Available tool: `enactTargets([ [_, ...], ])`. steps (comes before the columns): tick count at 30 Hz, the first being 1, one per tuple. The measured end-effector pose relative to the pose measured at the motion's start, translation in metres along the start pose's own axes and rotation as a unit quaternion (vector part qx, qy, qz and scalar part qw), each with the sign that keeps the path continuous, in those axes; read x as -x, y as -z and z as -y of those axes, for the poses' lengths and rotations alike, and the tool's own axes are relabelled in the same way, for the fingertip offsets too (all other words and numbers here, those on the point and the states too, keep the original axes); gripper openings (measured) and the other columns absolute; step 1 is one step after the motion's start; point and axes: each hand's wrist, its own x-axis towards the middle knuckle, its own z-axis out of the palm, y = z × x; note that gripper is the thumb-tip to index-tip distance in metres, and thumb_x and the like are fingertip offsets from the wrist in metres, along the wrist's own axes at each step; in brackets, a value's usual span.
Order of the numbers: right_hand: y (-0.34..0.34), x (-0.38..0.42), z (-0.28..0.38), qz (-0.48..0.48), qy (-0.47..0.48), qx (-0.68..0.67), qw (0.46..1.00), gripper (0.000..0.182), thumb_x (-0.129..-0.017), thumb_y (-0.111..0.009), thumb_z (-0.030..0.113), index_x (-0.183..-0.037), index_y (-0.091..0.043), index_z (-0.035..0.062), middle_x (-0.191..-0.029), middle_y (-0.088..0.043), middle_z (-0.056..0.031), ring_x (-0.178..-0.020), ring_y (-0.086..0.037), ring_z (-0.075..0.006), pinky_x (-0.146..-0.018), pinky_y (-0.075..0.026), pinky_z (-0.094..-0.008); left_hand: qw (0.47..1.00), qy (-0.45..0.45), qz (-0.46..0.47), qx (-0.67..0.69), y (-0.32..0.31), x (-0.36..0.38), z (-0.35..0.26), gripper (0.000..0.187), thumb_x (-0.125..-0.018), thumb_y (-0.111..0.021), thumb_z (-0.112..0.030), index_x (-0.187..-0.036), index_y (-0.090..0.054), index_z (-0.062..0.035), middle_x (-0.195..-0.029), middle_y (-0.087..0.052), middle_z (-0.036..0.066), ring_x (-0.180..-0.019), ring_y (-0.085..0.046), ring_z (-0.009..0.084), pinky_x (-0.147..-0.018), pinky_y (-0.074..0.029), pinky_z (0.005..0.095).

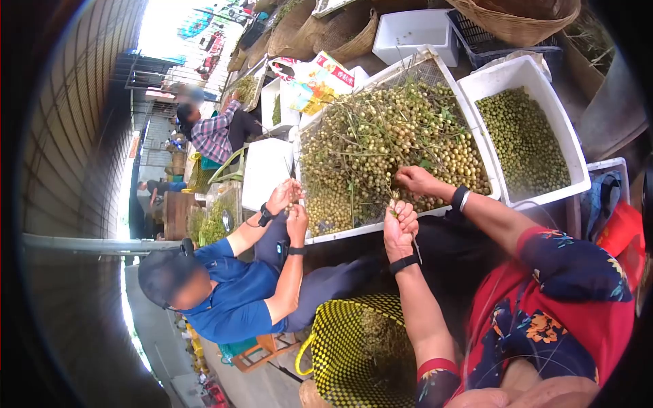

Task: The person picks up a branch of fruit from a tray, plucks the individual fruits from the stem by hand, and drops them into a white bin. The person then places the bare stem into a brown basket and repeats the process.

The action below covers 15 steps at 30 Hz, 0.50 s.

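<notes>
My left hand (401, 231) is closed around a thin green sprig, whose tip (394, 196) pokes out above the fist while a stem hangs below it. Just above it, my right hand (418, 182) has its fingers curled together at the edge of a heap of small round yellow-green fruits (408, 129) mixed with twigs; whatever the fingertips hold is hidden. The heap lies on a white-framed mesh tray (476, 146). Both wrists wear black bands.
A white foam box (578, 180) of loose fruits stands right of the tray. Opposite, a co-worker in blue (231, 292) holds both hands over the tray's left edge. A yellow-black woven basket (340, 360) with stems sits below. Another person (218, 132) works farther back.
</notes>
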Motion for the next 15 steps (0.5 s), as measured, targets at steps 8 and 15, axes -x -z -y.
enactTargets([
  [8, 0.02, 0.021, 0.02, 0.14, 0.229, 0.073, 0.96, 0.021, -0.093, -0.061, 0.018, -0.104, -0.063, 0.001, -0.088, -0.065, -0.0041, -0.079, -0.061, -0.0139, -0.071, -0.051, -0.0311, 1.0, 0.007, -0.002, 0.006, 0.007, -0.009, -0.008, 0.039, -0.103, -0.037, -0.033, -0.071, -0.041, -0.0112, -0.057, -0.031, -0.003, -0.042, -0.026, 0.006, -0.033, -0.022, 0.0202],
  [15, 0.017, 0.03, 0.02, 0.172, 0.246, 0.031, 0.953, 0.012, -0.087, -0.064, 0.01, -0.096, -0.059, 0.0036, -0.077, -0.062, -0.0037, -0.069, -0.058, -0.0133, -0.061, -0.048, -0.03, 0.979, -0.013, -0.1, -0.176, -0.003, 0.004, 0.001, 0.038, -0.102, -0.038, -0.038, -0.072, -0.041, -0.0147, -0.058, -0.033, -0.005, -0.041, -0.027, 0.0048, -0.034, -0.021, 0.0194],
])
